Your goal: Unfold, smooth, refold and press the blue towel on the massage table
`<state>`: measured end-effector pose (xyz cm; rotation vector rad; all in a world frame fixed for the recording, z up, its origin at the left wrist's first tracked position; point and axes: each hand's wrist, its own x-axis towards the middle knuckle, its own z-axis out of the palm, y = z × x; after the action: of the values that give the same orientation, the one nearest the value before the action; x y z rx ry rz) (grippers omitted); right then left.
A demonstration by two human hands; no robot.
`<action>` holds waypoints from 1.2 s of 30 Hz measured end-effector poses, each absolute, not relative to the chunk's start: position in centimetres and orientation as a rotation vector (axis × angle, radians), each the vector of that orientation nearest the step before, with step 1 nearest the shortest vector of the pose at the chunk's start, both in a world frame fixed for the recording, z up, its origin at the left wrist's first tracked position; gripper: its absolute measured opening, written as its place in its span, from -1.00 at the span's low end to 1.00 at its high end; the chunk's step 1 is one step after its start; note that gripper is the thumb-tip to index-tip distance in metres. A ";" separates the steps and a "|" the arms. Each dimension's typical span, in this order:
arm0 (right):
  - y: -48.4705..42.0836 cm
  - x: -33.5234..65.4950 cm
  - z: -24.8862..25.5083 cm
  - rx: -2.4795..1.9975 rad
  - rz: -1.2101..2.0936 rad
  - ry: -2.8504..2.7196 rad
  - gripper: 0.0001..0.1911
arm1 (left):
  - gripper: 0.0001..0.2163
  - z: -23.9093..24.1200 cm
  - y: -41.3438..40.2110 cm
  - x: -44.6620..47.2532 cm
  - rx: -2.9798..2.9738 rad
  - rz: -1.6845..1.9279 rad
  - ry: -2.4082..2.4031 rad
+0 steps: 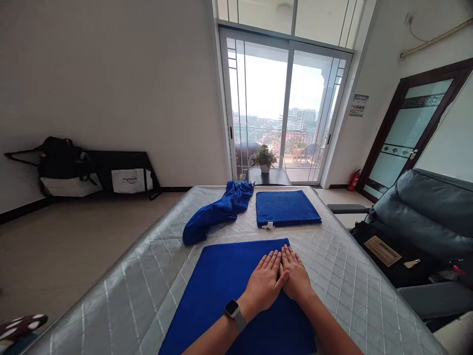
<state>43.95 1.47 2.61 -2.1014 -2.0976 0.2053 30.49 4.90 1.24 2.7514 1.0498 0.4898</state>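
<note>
"So, first entry: cloths. How many, and where?"

"Three, all blue, all on the quilted mattress [133, 276]. One flat cloth [221, 281], nearest the wearer, beneath both hands. One folded cloth [288, 207], squared, farther off and to the right. One bunched cloth [218, 212], crumpled, farther off and to the left."

"Hands?"

"Left hand [264, 278]: palm down, fingers straight and together, watch [232, 308] on the wrist. Right hand [297, 276]: likewise, close alongside, the left thumb lying across it. Both rest flat near the flat cloth's far right corner; neither grips anything."

"Progress?"

"Judged by how they lie: one piece neatly folded; one smooth and spread, perhaps partway, its layers not countable from this angle; one not yet straightened or folded."

"Labels and writing?"

"White tag [270, 226], at the near edge of the folded cloth: print not legible. Brown label [383, 250], rectangular, on dark fabric [402, 276] at the armchair [436, 202]: lines of print, too small to read. Notice [357, 105], on the right-hand wall [349, 148]: characters and round symbols, not readable with certainty. White box [131, 181], low at left: dark lettering, unclear."

"Brands?"

"None that can be made out, watch included."
</note>
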 end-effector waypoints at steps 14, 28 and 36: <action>1.8 43.6 2.8 -2.155 0.239 -1.975 -0.31 | -0.23 -0.1 9.8 10.5 2.567 0.318 1.638; 2.0 43.6 2.4 -2.193 0.163 -2.016 -0.30 | -0.22 -0.6 9.5 8.9 2.514 0.463 1.663; 1.3 42.8 4.4 -2.242 0.046 -2.075 -0.32 | -0.17 0.5 8.9 9.2 2.487 0.466 1.644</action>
<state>42.78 1.28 4.38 -2.2420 -2.0749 0.0456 9.20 8.93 0.50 2.4871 1.6439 0.4661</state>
